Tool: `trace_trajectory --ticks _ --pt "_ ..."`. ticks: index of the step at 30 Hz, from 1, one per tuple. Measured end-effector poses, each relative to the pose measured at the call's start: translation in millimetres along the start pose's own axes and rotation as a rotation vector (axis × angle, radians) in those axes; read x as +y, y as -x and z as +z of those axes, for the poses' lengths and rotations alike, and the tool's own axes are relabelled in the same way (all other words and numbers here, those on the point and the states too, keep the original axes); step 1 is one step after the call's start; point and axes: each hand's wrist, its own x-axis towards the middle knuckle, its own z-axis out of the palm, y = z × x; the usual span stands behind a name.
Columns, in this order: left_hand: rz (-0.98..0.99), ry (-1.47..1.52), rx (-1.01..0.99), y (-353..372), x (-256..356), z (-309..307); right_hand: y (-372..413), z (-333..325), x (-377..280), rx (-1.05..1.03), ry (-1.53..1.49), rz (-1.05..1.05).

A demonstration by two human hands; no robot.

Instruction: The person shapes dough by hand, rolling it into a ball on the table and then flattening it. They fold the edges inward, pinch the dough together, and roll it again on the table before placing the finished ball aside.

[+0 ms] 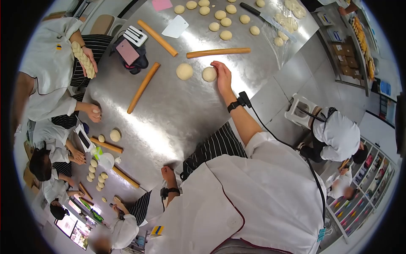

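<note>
My right hand [223,78] reaches over the steel table [177,110], its fingers curved around the right side of a round dough ball [209,74]. A larger dough ball [184,71] sits just left of that one, apart from it. Beyond both lies a wooden rolling pin [218,53]. Close to my body, at the near table edge, my left hand [168,174] is curled into a loose fist, and I see nothing in it.
More rolling pins [144,88] lie to the left, near a pink-topped device [128,52]. A white scraper [175,27], several small dough balls [226,35] and a black-handled knife [250,9] are farther back. Across the table a person holds braided dough [83,60].
</note>
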Motion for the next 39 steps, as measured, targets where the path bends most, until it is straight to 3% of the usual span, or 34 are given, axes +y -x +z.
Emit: trace_trajectory --ticks 3,6,12,16,17,18,20,23,25,27,29,30,32,33,34,36,37,39 --pt "-0.171 0.186 -0.163 5.2 -2.7 -3.6 2.2 -6.1 -1.3 0.082 0.171 -0.118" --pt "-0.222 0.374 -0.269 14.8 -3.2 -10.7 17.9 -5.2 2.9 0.151 0.004 -0.056" --pt "-0.4 0.415 -0.261 41.1 13.4 -16.3 32.3 24.7 5.4 0.229 -0.239 0.032" --pt "-0.342 0.394 -0.26 44.8 11.4 -17.7 21.5 18.3 9.5 0.313 -0.204 -0.02" --pt "-0.36 0.431 -0.245 44.2 2.4 -13.0 17.8 5.6 23.6 0.326 0.057 -0.189" --pt "-0.386 0.478 -0.195 46.4 -7.1 -15.8 10.9 -2.0 38.7 0.366 0.117 -0.271" --pt "-0.354 0.432 -0.017 50.8 -3.9 -12.9 2.9 -24.1 55.4 0.33 0.264 -0.299" --pt "-0.178 0.295 0.244 26.5 -13.3 -14.0 15.3 -37.4 26.3 0.255 0.18 -0.138" --pt "-0.236 0.404 0.225 9.8 40.6 -47.8 12.1 -61.7 19.9 0.231 0.189 -0.041" --pt "-0.144 0.426 0.25 -20.0 63.2 -57.5 11.7 -81.6 4.2 0.251 0.119 0.016" --pt "0.082 0.316 0.325 -47.8 77.4 -58.8 25.2 -106.9 -17.6 0.37 0.137 0.205" --pt "0.215 0.267 0.382 -60.6 89.8 -60.2 32.7 -117.3 -21.6 0.398 0.14 0.181" --pt "0.279 0.246 0.381 -89.3 113.4 -68.3 45.4 -147.0 -26.3 0.42 0.263 0.255" --pt "0.4 0.244 0.471 -124.1 96.1 -51.9 60.3 -161.8 -26.5 0.306 0.248 0.21" --pt "0.399 0.323 0.434 -147.4 101.8 -45.9 77.6 -175.8 -27.3 0.218 0.242 0.143" --pt "0.445 0.31 0.286 -169.8 132.0 -47.6 118.4 -173.8 -32.9 0.231 0.308 0.116" --pt "0.491 0.402 0.154 -175.5 144.5 -42.1 131.1 -169.4 -28.7 0.27 0.466 0.138" --pt "0.31 0.577 -0.27 -161.4 171.6 -36.9 178.6 -152.1 -22.1 0.249 0.622 0.142"
